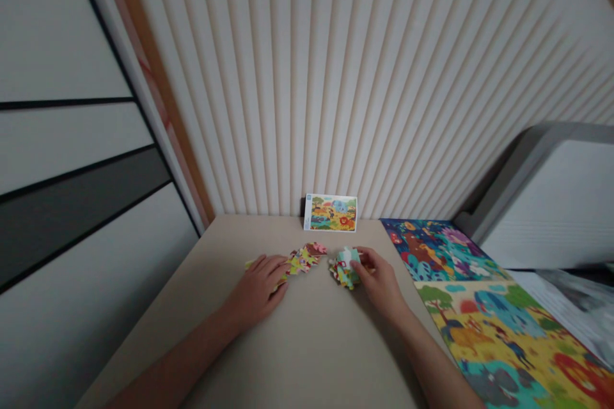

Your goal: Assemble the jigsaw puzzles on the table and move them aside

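My left hand lies palm down with its fingers stretched over one end of a loose row of jigsaw puzzle pieces. Part of that row is hidden beneath the palm. To the right, my right hand grips a small bunch of puzzle pieces, thumb in front and fingers behind. A light teal piece with some white and red shows on top of the bunch. A narrow gap separates the bunch from the row.
A picture card with safari animals leans upright at the back of the beige table. Along the right lie a dark blue picture sheet and a yellow animal picture sheet. Beyond them are a grey-white case and clear plastic.
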Tool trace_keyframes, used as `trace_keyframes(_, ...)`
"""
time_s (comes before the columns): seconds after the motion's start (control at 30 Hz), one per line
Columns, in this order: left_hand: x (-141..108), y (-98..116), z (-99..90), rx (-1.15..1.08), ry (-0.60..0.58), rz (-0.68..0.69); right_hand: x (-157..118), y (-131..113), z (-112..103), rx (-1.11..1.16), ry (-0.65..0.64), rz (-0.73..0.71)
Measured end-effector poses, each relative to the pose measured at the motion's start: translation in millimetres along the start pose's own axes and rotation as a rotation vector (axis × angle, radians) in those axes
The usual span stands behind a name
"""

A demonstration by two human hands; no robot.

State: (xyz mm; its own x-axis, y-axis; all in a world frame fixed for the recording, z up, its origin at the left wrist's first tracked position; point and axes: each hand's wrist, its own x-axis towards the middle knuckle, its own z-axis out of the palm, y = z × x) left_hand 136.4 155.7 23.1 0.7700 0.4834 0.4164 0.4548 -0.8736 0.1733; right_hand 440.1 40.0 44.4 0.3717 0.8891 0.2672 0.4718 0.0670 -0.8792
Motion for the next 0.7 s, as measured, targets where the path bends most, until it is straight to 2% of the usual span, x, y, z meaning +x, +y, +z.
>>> trace_keyframes(0.17,2.0,0.9,-2.8,-0.015,-0.001,0.032,8.5,-2.0,-10.5,0.241,0.155,0.072)
trace_keyframes(0.23,2.3,2.9,-5.0,-0.051,0.012,0.020,8.8,-6.3,-12.6,0.297,0.170,0.093)
trace_keyframes(0.3,1.1,11.4,-6.1,-0.139,0.037,-0.033,4.5,-14.0,-10.0,0.307,0.071,0.095)
trace_keyframes(0.43,-4.6,48.7,-2.8,-0.503,0.043,-0.268,-16.9,-35.3,9.5,0.193,-0.281,0.035)
trace_keyframes(0.57,-8.7,83.1,8.5,-0.847,-0.014,-0.370,-36.1,-51.5,27.6,0.130,-0.482,-0.034)
trace_keyframes(0.63,-8.6,87.8,16.1,-1.018,-0.037,-0.433,-36.0,-51.0,27.7,0.077,-0.456,-0.087)
trace_keyframes(0.7,-7.3,84.3,23.3,-1.172,-0.036,-0.498,-28.7,-42.4,21.5,-0.040,-0.284,-0.142)
